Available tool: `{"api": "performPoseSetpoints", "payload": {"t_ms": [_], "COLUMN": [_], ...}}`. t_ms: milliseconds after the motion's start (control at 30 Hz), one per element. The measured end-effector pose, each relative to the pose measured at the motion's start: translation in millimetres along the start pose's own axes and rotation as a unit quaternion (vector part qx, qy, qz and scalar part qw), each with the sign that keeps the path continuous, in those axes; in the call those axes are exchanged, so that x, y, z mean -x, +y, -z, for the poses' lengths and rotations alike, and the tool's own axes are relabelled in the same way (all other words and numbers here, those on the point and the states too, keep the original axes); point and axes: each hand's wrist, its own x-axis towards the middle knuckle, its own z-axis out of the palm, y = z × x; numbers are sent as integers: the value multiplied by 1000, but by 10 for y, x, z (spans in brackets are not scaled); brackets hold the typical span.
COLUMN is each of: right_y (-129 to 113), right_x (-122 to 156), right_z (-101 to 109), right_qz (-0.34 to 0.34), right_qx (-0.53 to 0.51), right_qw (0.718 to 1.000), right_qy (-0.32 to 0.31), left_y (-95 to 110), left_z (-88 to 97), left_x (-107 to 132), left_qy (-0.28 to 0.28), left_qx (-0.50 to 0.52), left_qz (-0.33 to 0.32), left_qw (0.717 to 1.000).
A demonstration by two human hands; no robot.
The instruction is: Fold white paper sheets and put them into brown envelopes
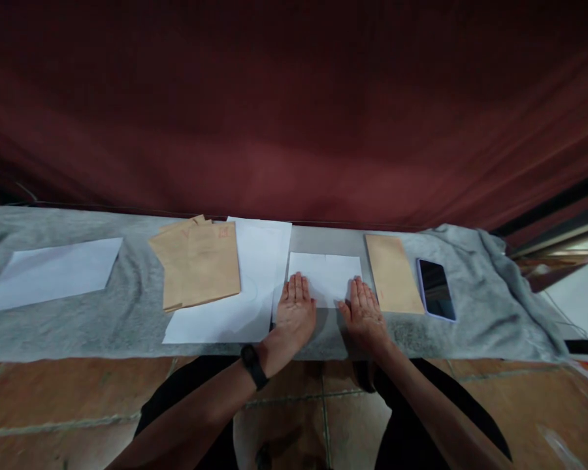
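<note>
A folded white sheet of paper (pixel 330 277) lies flat in front of me on the cloth-covered table. My left hand (pixel 296 313) rests palm down over its left edge, fingers straight and side by side. On the right edge my right hand (pixel 365 316) lies flat as well, thumb a little apart. Neither hand grips anything. Close to my left hand is a stack of larger white sheets (pixel 255 307), partly under several brown envelopes (pixel 210 261). Right of my right hand lies a single brown envelope (pixel 394 274).
A phone (pixel 436 290) with a pale purple case lies beyond the right envelope. Another white sheet (pixel 53 271) is at the far left. A grey cloth (pixel 137 274) covers the narrow table, rumpled at the right end. Behind it hangs a dark red curtain (pixel 294 130).
</note>
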Motion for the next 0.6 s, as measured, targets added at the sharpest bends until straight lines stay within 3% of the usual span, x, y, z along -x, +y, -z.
{"api": "performPoseSetpoints", "payload": {"t_ms": [200, 333, 600], "right_y": [-12, -101, -138], "right_x": [-266, -560, -759], "right_z": [63, 31, -137], "right_qz": [-39, -22, -11], "right_qx": [-90, -164, -95], "right_qw": [993, 980, 990], "right_qy": [-62, -109, -101], "left_y": [24, 104, 139], "left_z": [91, 3, -96], "left_x": [-318, -494, -635], "left_qy": [51, 27, 12], "left_qx": [28, 41, 15], "left_qz": [-62, -98, -118], "left_qw": [996, 994, 993]}}
